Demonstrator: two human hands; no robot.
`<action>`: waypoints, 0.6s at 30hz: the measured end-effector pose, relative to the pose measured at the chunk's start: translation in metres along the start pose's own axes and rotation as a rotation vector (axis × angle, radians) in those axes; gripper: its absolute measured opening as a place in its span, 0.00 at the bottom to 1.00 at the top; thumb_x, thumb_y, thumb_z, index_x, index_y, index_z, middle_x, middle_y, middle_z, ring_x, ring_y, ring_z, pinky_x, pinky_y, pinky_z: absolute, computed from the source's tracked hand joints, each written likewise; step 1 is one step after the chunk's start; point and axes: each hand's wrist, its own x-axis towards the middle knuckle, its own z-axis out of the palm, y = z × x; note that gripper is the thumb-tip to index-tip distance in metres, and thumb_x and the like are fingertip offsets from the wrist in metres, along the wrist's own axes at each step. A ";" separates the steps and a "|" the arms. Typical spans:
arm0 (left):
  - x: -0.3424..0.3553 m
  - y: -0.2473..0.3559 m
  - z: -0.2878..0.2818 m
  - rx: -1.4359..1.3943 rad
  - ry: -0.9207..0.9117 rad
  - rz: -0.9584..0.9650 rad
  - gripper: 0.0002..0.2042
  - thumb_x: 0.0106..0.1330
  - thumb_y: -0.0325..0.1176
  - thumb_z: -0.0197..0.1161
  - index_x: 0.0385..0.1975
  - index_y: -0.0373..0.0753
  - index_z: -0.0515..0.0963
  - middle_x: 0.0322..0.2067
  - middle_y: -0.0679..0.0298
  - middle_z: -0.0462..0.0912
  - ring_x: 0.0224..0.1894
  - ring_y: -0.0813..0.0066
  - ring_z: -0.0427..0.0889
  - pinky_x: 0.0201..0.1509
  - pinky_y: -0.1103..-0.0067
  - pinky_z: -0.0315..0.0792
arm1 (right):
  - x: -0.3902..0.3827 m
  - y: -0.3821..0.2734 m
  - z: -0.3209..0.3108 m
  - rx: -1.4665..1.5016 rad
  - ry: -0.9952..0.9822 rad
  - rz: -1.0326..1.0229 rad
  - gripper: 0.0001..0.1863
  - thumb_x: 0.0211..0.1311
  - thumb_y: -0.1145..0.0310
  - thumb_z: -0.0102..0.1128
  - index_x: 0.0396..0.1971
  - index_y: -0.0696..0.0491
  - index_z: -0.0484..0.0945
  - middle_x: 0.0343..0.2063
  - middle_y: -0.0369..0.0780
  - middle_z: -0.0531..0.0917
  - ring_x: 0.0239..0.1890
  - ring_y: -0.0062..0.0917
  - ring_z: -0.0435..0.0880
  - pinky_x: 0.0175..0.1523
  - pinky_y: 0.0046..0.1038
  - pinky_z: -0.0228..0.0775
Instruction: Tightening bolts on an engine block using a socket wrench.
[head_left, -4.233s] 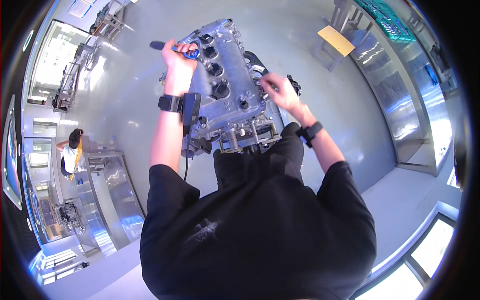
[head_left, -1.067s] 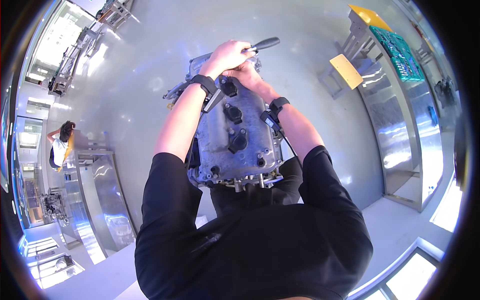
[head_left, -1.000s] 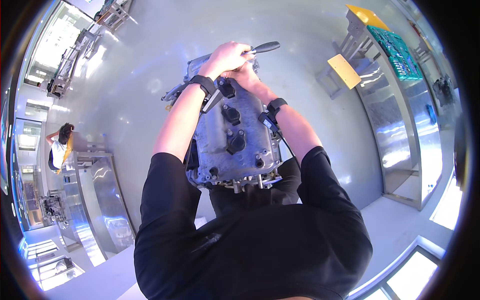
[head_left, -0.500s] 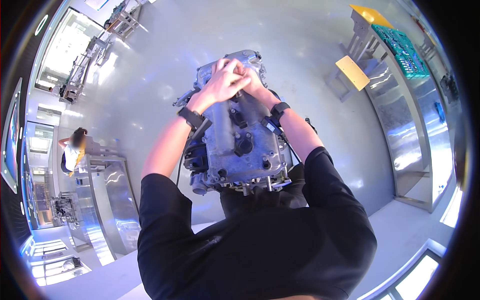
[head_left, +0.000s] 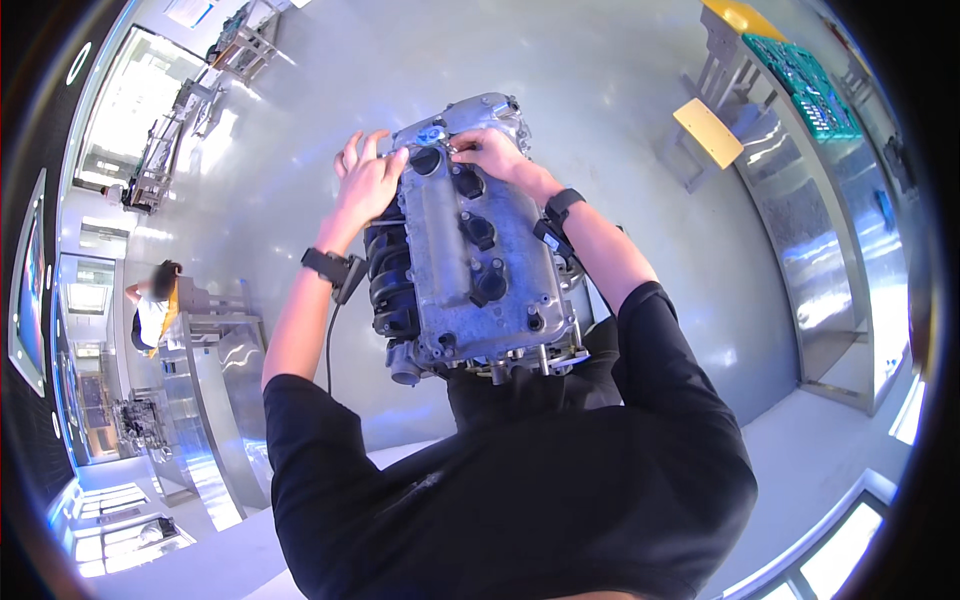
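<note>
A grey metal car engine [head_left: 440, 270] stands in front of me, its valve cover facing up. My left hand [head_left: 368, 182] is at the engine's far left edge with fingers spread, its thumb close to a round black cap [head_left: 425, 161]. Just right of that cap, my right hand [head_left: 490, 157] rests over the cover with thumb and fingers pinched together. Whatever small part lies in that pinch is too small to make out. Black ignition coils [head_left: 480, 233] run in a row down the cover towards me. Black ribbed ducting [head_left: 391, 270] lines the engine's left side.
Right of me stands a long metal bench [head_left: 810, 240] with a green tray of parts [head_left: 805, 85] on it, and a yellow-topped stool [head_left: 708, 133] beside it. On the left, a person [head_left: 153, 305] is at another metal bench [head_left: 205, 400].
My hands were together over the engine's far end. The left has moved off to the left and spread its fingers, uncovering the round black cap; the right has drawn slightly nearer.
</note>
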 end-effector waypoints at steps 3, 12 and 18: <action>0.031 0.000 0.022 0.009 -0.020 -0.181 0.26 0.71 0.55 0.42 0.38 0.43 0.84 0.62 0.61 0.65 0.67 0.53 0.50 0.66 0.50 0.43 | 0.001 0.003 0.003 0.010 0.020 0.007 0.16 0.52 0.71 0.68 0.42 0.55 0.81 0.35 0.41 0.85 0.39 0.26 0.83 0.48 0.26 0.73; 0.124 0.018 0.052 -0.393 -0.353 -0.469 0.28 0.64 0.61 0.47 0.42 0.43 0.82 0.41 0.49 0.83 0.49 0.50 0.79 0.59 0.64 0.63 | -0.015 -0.009 -0.003 0.047 0.055 0.009 0.15 0.59 0.63 0.64 0.43 0.55 0.81 0.37 0.41 0.85 0.41 0.25 0.82 0.49 0.27 0.71; 0.111 0.040 0.053 -0.653 -0.250 -0.155 0.15 0.57 0.36 0.63 0.44 0.41 0.79 0.44 0.57 0.81 0.48 0.56 0.78 0.52 0.66 0.70 | -0.014 -0.002 -0.008 0.041 0.030 -0.036 0.15 0.59 0.61 0.63 0.42 0.54 0.82 0.37 0.42 0.85 0.40 0.28 0.83 0.49 0.28 0.71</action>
